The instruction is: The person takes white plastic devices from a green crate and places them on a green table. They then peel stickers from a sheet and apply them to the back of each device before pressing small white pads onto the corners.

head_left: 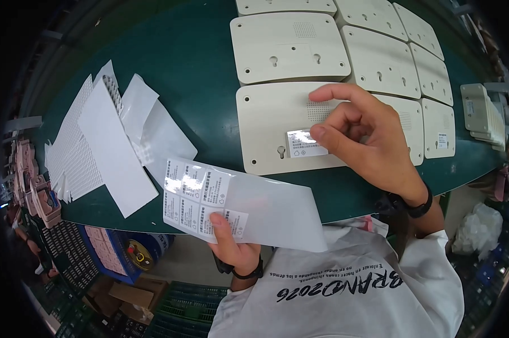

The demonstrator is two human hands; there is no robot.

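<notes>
My left hand (229, 242) grips a glossy backing sheet with its thumb on top; several white printed labels (195, 191) fill its left part, and the right part (271, 214) is bare. Over the nearest cream plastic housing (266, 112), my right hand (373, 135) has its index finger raised and bent. Its thumb and a curled finger are at the upper right corner of one white label (302, 145). That label lies along a shallow recess beside a keyhole slot, its right end partly hidden by the hand.
More cream housings (288, 48) sit in rows at the far right, one bearing a label (443, 141). Used backing sheets (113, 146) are piled on the green table (187, 84) at left. A stack of cream parts (483, 115) stands at the right edge. Crates (187, 315) are below.
</notes>
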